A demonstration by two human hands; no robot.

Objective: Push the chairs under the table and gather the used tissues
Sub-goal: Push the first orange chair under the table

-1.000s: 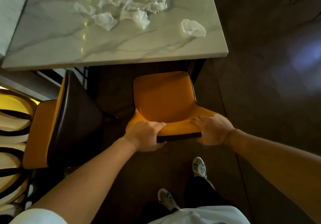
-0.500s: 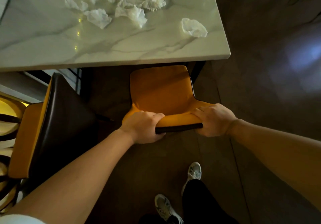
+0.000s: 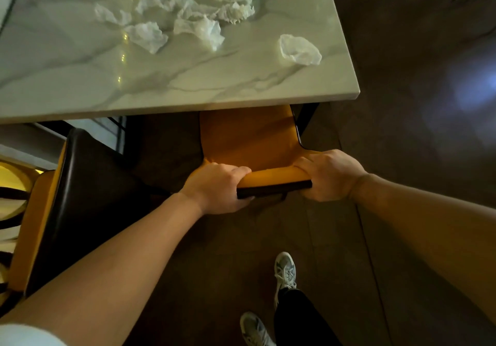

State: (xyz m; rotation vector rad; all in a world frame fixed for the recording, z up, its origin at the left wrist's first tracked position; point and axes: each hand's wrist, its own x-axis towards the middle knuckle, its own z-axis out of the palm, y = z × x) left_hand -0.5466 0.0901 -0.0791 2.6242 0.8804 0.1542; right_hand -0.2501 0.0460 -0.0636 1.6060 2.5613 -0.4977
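the left hand [image 3: 217,187] is curled over the top edge of the orange padded chair with a dark back shell [image 3: 249,141], fingers wrapped onto its front face, and the right hand [image 3: 328,175] grips the same edge at the other end. the chair's seat sits partly under the near edge of the white marble-veined table [image 3: 188,88], close to its near right corner. judged by its build, the chair is stiff and fairly heavy, so the backrest top is the sensible hold. a second orange and dark chair [image 3: 61,198] stands off the table's near left side, not yet tucked in. crumpled white tissues [image 3: 185,15] lie clustered toward the far edge, with one loose tissue [image 3: 299,49] near the right edge; they look light and soft, easy to pinch.
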